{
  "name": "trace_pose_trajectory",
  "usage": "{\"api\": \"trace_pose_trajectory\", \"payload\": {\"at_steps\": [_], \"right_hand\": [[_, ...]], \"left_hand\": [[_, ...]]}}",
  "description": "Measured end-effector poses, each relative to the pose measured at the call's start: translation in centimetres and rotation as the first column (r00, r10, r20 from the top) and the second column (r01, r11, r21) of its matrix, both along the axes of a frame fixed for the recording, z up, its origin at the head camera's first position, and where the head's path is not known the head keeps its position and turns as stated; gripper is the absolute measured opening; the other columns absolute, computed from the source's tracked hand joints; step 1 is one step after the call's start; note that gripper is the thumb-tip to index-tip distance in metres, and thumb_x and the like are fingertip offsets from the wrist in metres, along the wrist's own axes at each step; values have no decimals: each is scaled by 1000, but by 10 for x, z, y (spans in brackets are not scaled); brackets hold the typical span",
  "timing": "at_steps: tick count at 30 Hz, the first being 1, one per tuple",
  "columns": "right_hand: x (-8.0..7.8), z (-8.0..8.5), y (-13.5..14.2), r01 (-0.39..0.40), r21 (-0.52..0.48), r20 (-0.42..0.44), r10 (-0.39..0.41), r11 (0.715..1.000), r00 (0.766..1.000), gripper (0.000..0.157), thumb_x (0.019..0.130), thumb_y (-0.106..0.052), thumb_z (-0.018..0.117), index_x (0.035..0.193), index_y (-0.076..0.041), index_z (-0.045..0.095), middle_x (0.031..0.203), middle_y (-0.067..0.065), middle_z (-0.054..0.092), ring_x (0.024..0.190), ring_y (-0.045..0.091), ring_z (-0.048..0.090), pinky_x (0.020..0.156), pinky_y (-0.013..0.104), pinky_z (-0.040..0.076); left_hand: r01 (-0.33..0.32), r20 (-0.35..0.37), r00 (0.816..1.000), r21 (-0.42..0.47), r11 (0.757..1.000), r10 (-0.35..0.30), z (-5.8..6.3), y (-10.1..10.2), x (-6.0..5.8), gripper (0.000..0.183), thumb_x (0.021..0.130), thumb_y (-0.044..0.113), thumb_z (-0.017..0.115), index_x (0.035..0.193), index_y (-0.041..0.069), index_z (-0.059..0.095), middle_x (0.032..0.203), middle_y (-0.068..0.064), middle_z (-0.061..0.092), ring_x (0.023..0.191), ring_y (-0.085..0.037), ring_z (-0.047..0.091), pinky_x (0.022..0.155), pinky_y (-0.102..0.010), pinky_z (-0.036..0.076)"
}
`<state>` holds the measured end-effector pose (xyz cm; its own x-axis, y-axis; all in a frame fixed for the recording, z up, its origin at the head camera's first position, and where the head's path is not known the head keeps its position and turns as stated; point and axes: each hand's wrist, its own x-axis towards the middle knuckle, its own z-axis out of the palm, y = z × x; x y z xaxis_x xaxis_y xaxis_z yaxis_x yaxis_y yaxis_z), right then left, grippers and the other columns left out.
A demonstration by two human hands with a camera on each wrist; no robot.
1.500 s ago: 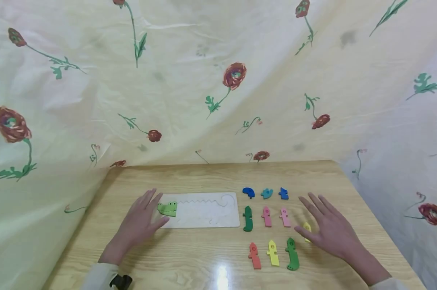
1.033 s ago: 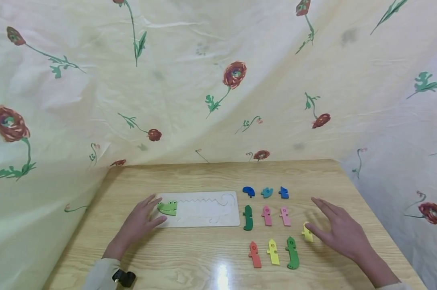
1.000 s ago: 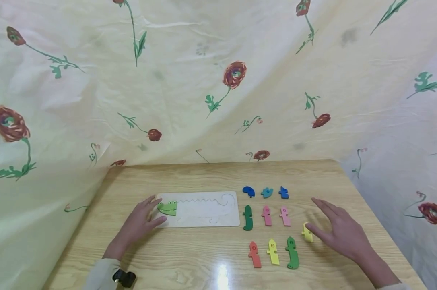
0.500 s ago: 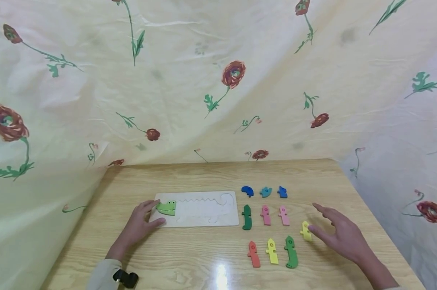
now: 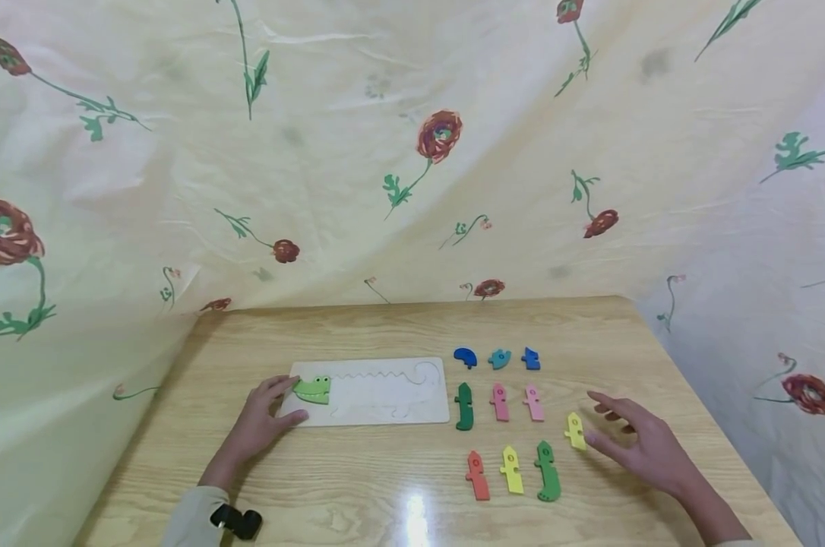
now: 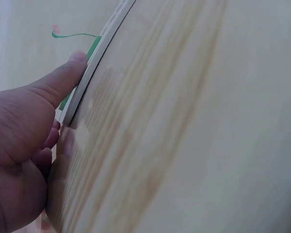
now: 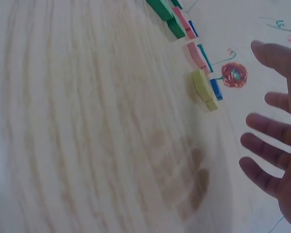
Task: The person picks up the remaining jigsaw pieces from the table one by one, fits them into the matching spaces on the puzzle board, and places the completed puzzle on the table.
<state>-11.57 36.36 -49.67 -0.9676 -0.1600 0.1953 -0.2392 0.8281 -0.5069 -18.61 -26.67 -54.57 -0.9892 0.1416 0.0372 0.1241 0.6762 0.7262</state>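
In the head view a pale puzzle board (image 5: 385,391) lies flat, with a green crocodile-head piece (image 5: 313,390) at its left end. My left hand (image 5: 265,422) holds the board's left end, thumb along the near edge and fingers round the far corner. The left wrist view shows the thumb (image 6: 63,80) against the board's edge (image 6: 82,90). My right hand (image 5: 641,444) hovers just right of a yellow puzzle piece (image 5: 575,431), thumb close beside it. In the right wrist view its fingers (image 7: 269,127) are spread and loosely bent, apart from the yellow piece (image 7: 202,87).
Right of the board lie blue pieces (image 5: 466,358), a dark green piece (image 5: 464,406) and two pink ones (image 5: 499,403). Nearer the front are a red piece (image 5: 477,476), another yellow piece (image 5: 511,469) and a green piece (image 5: 548,472). A flowered cloth (image 5: 358,152) hangs behind the wooden table (image 5: 330,486).
My left hand has lowered from over the board's left end to hold it. My right hand has shifted right and nearer, uncovering the yellow piece, with its fingers bending more.
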Motion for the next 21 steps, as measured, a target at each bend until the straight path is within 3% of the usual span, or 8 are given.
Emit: {"api": "trace_pose_trajectory", "payload": {"at_steps": [6,21], "right_hand": [[-2,-8,1,-36,-24,-30,36,999,999,67,83,-30,86,141,-10,60,105,1,65,86,8,52,65,26,47],[-7,-19,3,-56,-61,11,56,997,998,68,75,-35,92,134,-13,67,97,-3,59,79,8,46,63,24,39]], "left_hand": [[-12,19,1000,-7,1000,12,0,1,0,75,87,43,80,149,11,53,156,-25,38,142,-48,31,112,-70,30],[-2,9,1000,-12,1000,2,1,1,1,69,88,42,79,146,11,57,154,-24,40,140,-47,33,111,-69,31]]}}
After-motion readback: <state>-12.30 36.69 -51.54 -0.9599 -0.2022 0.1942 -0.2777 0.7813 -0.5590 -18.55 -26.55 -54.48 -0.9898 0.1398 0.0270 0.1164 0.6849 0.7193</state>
